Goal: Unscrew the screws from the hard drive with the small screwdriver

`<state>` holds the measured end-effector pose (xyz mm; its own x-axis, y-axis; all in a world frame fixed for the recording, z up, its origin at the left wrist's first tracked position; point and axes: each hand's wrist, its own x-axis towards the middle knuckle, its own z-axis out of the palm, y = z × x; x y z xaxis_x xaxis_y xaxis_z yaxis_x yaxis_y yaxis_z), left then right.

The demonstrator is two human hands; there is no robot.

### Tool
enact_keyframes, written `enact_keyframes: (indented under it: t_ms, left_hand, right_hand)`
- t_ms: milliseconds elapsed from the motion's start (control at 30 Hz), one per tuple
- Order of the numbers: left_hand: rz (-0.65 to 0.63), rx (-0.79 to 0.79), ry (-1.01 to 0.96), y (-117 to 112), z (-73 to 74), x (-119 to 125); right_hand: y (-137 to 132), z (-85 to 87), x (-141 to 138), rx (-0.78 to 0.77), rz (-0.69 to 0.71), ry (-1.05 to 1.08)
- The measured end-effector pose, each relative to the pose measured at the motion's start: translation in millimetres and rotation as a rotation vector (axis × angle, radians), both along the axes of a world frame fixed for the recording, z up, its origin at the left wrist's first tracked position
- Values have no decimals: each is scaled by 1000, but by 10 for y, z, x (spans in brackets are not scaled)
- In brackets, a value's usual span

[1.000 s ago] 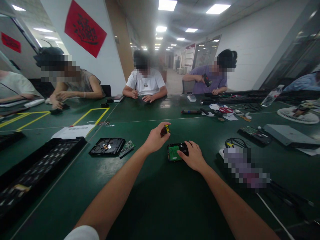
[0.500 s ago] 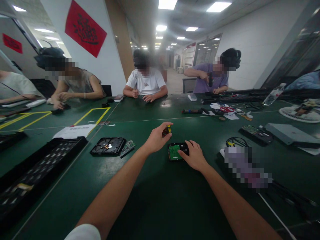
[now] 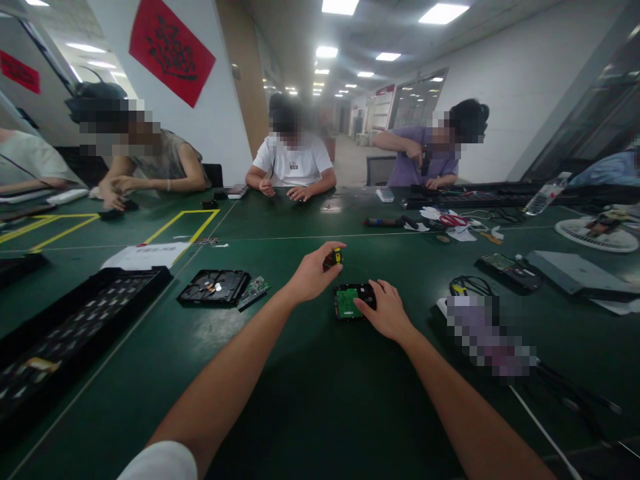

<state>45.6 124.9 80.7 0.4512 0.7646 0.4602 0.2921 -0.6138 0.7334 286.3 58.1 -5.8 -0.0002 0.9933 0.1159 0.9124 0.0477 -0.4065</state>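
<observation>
My left hand (image 3: 313, 275) is closed round a small black and yellow screwdriver (image 3: 334, 257), held upright just above the far left corner of a hard drive. The hard drive (image 3: 347, 301) lies on the green table with its green circuit board facing up. My right hand (image 3: 384, 311) rests on the drive's right side, fingers curled over its edge and holding it down.
An opened black drive (image 3: 214, 289) and a loose circuit board (image 3: 254, 292) lie to the left, beside a long black tray (image 3: 70, 327). Cables (image 3: 467, 285), a grey box (image 3: 575, 270) and tools lie to the right. Several other people sit across the table (image 3: 320, 400).
Both hands stay on the drive and the screwdriver; only the view has shifted slightly. A person at the far right has raised a tool.
</observation>
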Motion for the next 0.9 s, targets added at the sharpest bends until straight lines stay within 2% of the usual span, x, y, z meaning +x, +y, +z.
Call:
enact_keyframes:
  t_ms: [567, 800, 900]
  left_hand:
    - [-23, 6, -23, 17, -14, -7]
    - [-137, -43, -4, -22, 51, -28]
    - [-148, -54, -11, -19, 55, -38]
  right_hand:
    - [14, -14, -1, -4, 2, -13]
    - [18, -37, -4, 9, 3, -14]
    - [18, -33, 1, 4, 7, -8]
